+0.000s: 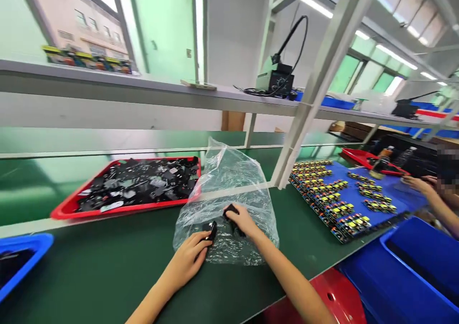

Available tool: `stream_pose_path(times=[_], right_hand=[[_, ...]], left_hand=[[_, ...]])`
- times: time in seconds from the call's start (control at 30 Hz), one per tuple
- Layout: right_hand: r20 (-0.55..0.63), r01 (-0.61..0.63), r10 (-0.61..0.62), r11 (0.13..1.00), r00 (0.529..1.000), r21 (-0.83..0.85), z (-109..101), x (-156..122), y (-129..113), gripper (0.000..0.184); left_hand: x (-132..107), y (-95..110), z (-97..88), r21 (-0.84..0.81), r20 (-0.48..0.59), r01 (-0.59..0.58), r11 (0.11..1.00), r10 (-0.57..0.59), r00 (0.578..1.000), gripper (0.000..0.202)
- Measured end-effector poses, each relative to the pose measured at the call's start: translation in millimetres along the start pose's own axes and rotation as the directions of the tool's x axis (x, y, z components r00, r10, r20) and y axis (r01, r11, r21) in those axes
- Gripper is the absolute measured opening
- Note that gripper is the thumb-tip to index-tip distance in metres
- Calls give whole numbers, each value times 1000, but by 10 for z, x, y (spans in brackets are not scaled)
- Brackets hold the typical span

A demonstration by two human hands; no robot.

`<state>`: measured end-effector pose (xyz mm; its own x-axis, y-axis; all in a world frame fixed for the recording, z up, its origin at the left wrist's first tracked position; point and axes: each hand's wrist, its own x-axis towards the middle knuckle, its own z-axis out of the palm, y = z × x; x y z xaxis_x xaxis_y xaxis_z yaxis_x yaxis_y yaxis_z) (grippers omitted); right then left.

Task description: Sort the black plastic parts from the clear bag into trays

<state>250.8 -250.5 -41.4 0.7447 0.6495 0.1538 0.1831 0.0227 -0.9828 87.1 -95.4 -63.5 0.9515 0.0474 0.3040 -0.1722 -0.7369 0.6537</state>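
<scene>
Plastic bag [236,171] lies beneath the right hand [244,220], closed on a black piece [230,210]; the left hand [189,257], at its near-left edge, curls round a glossy black part [213,229].

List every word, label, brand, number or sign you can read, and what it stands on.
None can be read.
Clear bag: no legible print.
Held black pieces: any markings too small.
Black device on the shelf: any markings too blurred.

On the green bench [118,262]: a plastic bag [215,208]; a red tray [68,209].
</scene>
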Motion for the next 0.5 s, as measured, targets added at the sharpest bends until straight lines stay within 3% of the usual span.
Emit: stream_pose_path(times=[0.07,0.17,0.23,0.27,0.3,0.4,0.43,0.5], right_hand=[[24,-65,62,985,998,159,-32,-27,-58,33],[44,-121,113,935,993,333,-3,-56,-182,41],[47,-124,115,911,992,394,85,-41,-294,40],[48,-118,107,905,993,408,146,-20,-357,39],[49,-107,95,905,994,412,215,9,-422,39],[24,-35,27,925,999,378,440,118,-606,36],[15,9,-15,938,1000,346,512,153,-652,32],[21,165,-173,966,985,197,643,210,-694,24]], left_hand=[[-29,51,10,-163,-110,66,984,-85,990,22],[-55,215,23,-394,-273,148,907,-269,924,22],[-13,402,17,-559,-272,192,807,-397,877,29],[38,507,6,-676,-215,214,705,-466,858,34],[109,607,-13,-804,-122,230,549,-531,838,39],[414,793,-120,-980,172,199,-19,-582,795,47],[522,801,-168,-972,232,172,-157,-579,781,48],[702,740,-251,-940,291,114,-323,-578,762,43]])
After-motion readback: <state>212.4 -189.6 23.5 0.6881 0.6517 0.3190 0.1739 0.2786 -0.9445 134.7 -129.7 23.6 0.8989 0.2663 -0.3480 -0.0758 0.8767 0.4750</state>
